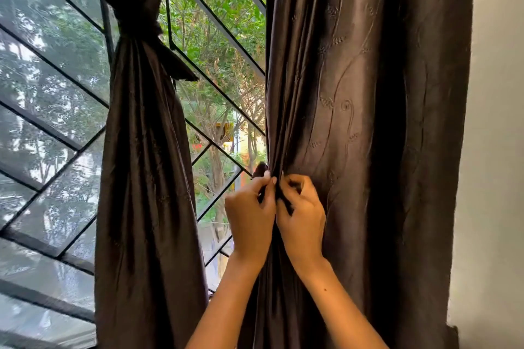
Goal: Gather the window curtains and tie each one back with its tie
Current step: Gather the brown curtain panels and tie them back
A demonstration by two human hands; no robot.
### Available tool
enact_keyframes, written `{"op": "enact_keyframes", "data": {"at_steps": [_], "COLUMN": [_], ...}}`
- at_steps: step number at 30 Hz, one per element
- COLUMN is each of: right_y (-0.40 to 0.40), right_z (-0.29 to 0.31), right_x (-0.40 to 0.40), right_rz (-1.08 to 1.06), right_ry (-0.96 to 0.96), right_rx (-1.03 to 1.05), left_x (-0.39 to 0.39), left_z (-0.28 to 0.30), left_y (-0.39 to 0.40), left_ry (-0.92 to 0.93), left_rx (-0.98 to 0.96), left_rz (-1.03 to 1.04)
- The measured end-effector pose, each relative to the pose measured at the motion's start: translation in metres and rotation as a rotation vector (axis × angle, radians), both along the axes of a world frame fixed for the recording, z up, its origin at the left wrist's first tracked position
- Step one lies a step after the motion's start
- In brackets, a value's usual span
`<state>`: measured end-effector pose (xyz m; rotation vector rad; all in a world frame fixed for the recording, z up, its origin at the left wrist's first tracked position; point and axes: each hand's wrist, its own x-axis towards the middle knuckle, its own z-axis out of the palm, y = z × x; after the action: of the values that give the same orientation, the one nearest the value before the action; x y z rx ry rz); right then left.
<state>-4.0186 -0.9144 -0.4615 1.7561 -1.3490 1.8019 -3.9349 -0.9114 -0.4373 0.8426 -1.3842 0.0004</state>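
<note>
Two dark brown satin curtains hang at the window. The left curtain [141, 164] is bunched narrow and bound high up by a dark tie [136, 20] with a loose end hanging to the right. The right curtain [354, 122] hangs wide with embroidered stems. At its left edge my left hand [249, 212] and my right hand [303, 215] meet, each pinching a dark strip of fabric [280, 195] between fingers and thumb. Whether that strip is the tie or a curtain fold I cannot tell.
A window with a slanted black metal grille [221, 22] and mesh screens [48, 65] fills the left and middle, with green trees outside. A plain pale wall [493, 150] stands right of the right curtain.
</note>
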Motion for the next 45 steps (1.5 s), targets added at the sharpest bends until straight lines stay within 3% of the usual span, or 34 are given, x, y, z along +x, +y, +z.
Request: {"op": "enact_keyframes", "data": {"at_steps": [9, 12, 16, 20, 22, 25, 31, 36, 39, 42, 45], "right_y": [0.007, 0.007, 0.002, -0.005, -0.005, 0.000, 0.004, 0.006, 0.002, -0.004, -0.006], "right_z": [-0.018, -0.018, -0.010, 0.001, 0.005, -0.002, -0.012, -0.017, -0.016, -0.010, -0.004], "right_x": [-0.012, -0.019, -0.030, -0.027, -0.027, -0.019, 0.003, -0.008, -0.018, -0.030, -0.033], "right_rz": [0.126, 0.146, -0.056, 0.110, 0.124, -0.063, 0.019, 0.099, 0.154, -0.005, 0.060], "right_ry": [0.050, 0.041, -0.332, -0.497, -0.427, -0.198, -0.062, 0.068, -0.056, -0.327, -0.461], "right_rx": [0.145, 0.103, -0.072, 0.098, 0.051, -0.107, 0.040, 0.106, 0.079, -0.025, 0.036], "left_x": [-0.002, -0.002, 0.001, 0.001, 0.002, 0.002, -0.003, -0.001, 0.001, 0.002, -0.001], "left_z": [0.002, 0.005, 0.006, 0.005, 0.003, 0.001, -0.004, -0.002, 0.000, 0.000, -0.002], "left_y": [0.000, 0.000, -0.002, 0.000, -0.001, -0.002, 0.001, -0.001, -0.005, -0.006, -0.004], "left_ry": [0.049, 0.032, 0.007, 0.004, 0.004, -0.012, -0.024, -0.050, -0.015, 0.005, 0.004], "left_rx": [0.041, 0.041, 0.048, 0.006, 0.009, 0.018, -0.067, -0.006, 0.029, 0.017, 0.001], "left_rz": [-0.050, -0.026, -0.034, -0.006, -0.002, -0.021, -0.032, -0.027, -0.028, -0.042, -0.049]}}
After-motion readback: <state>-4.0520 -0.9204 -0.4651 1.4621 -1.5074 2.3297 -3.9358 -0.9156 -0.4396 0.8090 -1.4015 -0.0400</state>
